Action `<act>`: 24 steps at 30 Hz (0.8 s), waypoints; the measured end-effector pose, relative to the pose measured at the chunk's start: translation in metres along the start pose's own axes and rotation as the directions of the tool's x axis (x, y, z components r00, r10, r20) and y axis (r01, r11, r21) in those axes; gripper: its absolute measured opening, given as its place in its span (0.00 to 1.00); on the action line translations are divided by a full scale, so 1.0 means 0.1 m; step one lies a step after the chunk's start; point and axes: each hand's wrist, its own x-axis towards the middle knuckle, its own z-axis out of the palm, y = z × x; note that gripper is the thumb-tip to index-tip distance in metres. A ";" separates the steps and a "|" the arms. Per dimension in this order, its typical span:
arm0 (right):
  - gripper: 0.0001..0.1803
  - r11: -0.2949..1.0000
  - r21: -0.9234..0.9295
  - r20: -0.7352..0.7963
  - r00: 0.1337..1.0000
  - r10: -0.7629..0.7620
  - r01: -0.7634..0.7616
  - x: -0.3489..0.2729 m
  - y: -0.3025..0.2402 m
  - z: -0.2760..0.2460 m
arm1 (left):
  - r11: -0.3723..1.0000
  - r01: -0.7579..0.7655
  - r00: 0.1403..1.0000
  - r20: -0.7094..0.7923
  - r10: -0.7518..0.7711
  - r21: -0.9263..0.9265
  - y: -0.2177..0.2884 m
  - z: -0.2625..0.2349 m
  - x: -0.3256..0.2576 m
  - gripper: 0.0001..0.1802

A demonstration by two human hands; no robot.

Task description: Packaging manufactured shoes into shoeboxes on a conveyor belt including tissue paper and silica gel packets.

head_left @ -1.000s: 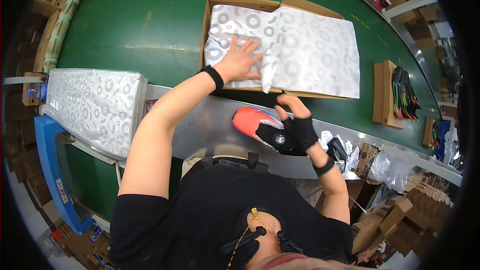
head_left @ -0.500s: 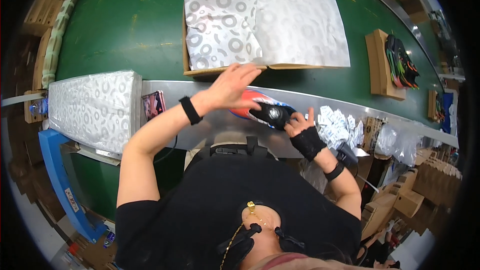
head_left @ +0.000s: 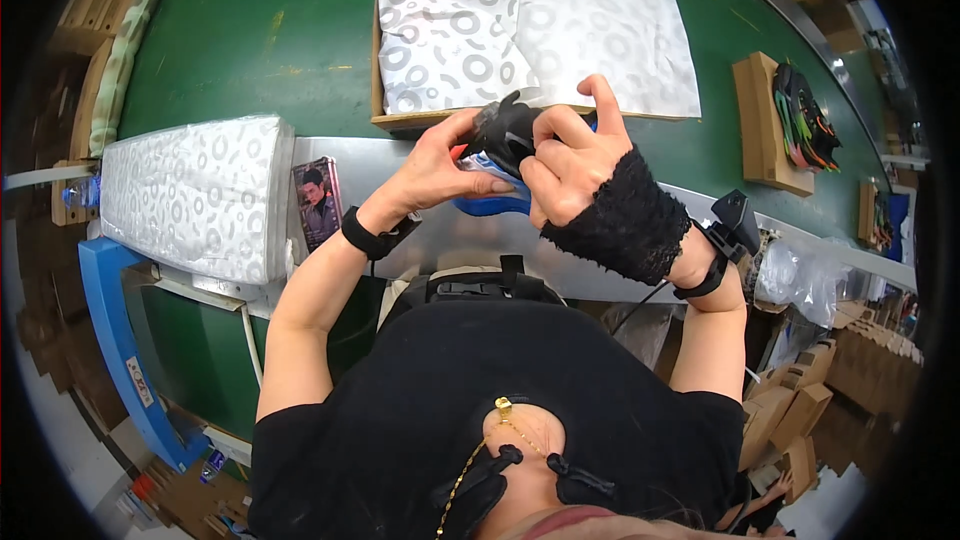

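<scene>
Between my hands, just in front of an open cardboard box (head_left: 377, 60), is a shoe (head_left: 503, 136) with a black upper part and blue, white and red sides. My left hand (head_left: 440, 168) grips its left side, thumb along the lower edge and fingers behind. My right hand (head_left: 575, 165), in a black lace cuff, is closed on the black part with curled fingers; its index finger sticks up. The shoe's right end is hidden behind that hand. Grey-patterned white tissue paper (head_left: 455, 35) covers the box inside and drapes over its right side.
A stack of patterned paper (head_left: 195, 200) lies at left beside a small picture (head_left: 318, 202). A blue frame (head_left: 125, 340) stands below it. At right, a carton carries dark shoes with coloured trim (head_left: 800, 120); clear plastic bags (head_left: 800, 280) lie nearer me.
The shoe has come up off the metal ledge toward the box. My left hand has closed on it, and my right hand has moved up and left over its black part.
</scene>
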 end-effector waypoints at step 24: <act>0.24 -0.751 0.623 0.782 0.199 0.591 -0.219 -0.90 0.65 1.60 | 0.714 0.621 0.682 -0.227 -0.696 -0.324 -0.72 -0.86 1.66 0.32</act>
